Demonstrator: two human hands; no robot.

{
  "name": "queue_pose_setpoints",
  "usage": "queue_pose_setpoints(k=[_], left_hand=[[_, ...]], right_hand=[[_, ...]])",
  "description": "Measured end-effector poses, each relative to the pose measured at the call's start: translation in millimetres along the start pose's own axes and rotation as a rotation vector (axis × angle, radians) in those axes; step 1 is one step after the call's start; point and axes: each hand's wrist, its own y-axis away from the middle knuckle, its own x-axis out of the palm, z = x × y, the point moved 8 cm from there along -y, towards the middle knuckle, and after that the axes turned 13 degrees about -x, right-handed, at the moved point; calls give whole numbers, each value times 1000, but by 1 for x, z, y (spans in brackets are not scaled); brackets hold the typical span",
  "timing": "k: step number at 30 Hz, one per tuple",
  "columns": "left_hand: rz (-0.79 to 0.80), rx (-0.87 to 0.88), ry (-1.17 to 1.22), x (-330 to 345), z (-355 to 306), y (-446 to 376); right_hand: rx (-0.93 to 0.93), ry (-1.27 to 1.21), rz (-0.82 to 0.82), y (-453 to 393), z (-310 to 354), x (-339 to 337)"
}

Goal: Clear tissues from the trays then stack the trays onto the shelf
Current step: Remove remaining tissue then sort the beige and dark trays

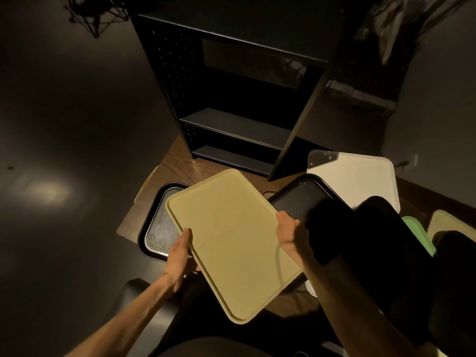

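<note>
Yellow plastic tray (231, 243), bare of tissues, is held in the air above a dark wooden bench (177, 161) by both hands, tilted with one corner towards the person. Left hand (180, 256) grips the tray's left long edge, thumb on top and fingers underneath. Right hand (289, 233) clasps the right long edge the same way. Under the tray's left side a black tray (157, 228) with a speckled grey inside lies on the bench. To the right, another black tray (301, 197) lies partly over a white tray (360, 181). Farther right, the edges of a green tray (418, 233) and a second yellow tray (448, 222) show among dark shapes. Behind the trays a black open shelf (237, 127) stands on the bench, its boards bare. Dim room, dark floor.
</note>
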Motion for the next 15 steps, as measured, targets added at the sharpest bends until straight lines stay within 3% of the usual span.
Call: queue_pose_setpoints(k=[6,11,15], left_hand=[[248,-105,230,24,6,9],[164,-66,276,6,5,5],[121,40,156,-3,-17,19]], right_hand=[[95,-129,-44,8,9,2],[186,-460,19,15,12,22],[432,-556,-275,38,-20,15]])
